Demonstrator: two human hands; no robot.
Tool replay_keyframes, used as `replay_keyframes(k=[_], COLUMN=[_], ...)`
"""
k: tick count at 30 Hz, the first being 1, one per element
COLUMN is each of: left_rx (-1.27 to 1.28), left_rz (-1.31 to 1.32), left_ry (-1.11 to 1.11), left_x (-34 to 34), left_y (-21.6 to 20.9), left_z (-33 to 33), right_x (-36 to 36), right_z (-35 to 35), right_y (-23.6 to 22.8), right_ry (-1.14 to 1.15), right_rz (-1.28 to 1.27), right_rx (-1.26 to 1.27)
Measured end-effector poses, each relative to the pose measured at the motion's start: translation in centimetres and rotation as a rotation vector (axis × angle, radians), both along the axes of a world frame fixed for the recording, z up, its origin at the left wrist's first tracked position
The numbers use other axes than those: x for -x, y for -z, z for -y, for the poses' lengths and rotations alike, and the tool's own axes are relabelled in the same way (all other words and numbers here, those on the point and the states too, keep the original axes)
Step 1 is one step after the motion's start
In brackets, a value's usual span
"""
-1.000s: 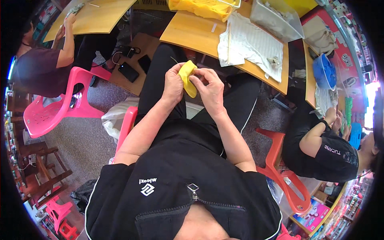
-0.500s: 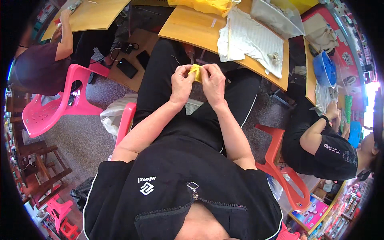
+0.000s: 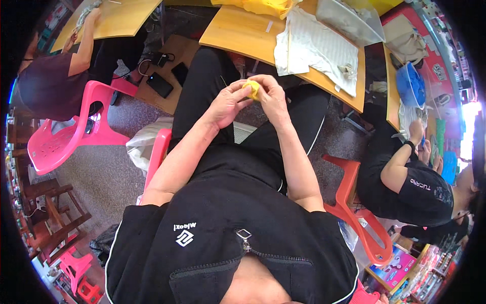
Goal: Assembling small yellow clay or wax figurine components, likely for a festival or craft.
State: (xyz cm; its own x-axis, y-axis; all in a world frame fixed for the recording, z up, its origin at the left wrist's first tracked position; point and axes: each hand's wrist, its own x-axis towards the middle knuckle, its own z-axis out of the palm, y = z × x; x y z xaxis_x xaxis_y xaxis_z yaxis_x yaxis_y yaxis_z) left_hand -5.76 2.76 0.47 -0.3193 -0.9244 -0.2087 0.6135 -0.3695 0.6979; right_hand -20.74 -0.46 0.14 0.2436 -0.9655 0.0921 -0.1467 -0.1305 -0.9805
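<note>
Head camera, looking down: a small crumpled yellow cloth (image 3: 252, 90) sits between two bare hands, above the thighs (image 3: 201, 81) and near the wooden table (image 3: 238, 38). Left hand (image 3: 227, 105) and right hand (image 3: 273, 101) both pinch it, fingertips together. Light, close pinches should stop the folds slipping.

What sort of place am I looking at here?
Probably a small handwork workshop: a wooden table bears white cloth and a clear bin, co-workers are busy by tables on both sides, and the fingers hold a small yellow piece.
</note>
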Motion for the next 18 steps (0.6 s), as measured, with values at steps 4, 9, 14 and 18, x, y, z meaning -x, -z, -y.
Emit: replay_keyframes(k=[4, 9, 14, 18], left_rx=[-0.063, -0.082, -0.071, -0.164], left_rz=[-0.053, -0.088, -0.214, -0.297], left_ry=[-0.054, -0.02, 0.021, 0.051], left_x=[-0.1, -0.5, -0.4, -0.1], left_y=[-0.1, -0.2, 0.4, 0.2], left_z=[0.4, -0.1, -0.3, -0.4], right_x=[-0.2, -0.1, -0.2, -0.2], right_z=[-0.6, -1.1, -1.0, -0.7], right_y=[-2.0, -2.4, -2.2, -2.0], right_ry=[0.106, 0.021, 0.067, 0.032], right_rz=[0.216, 0.29, 0.266, 0.203], right_rx=[-0.031, -0.145, -0.127, -0.134])
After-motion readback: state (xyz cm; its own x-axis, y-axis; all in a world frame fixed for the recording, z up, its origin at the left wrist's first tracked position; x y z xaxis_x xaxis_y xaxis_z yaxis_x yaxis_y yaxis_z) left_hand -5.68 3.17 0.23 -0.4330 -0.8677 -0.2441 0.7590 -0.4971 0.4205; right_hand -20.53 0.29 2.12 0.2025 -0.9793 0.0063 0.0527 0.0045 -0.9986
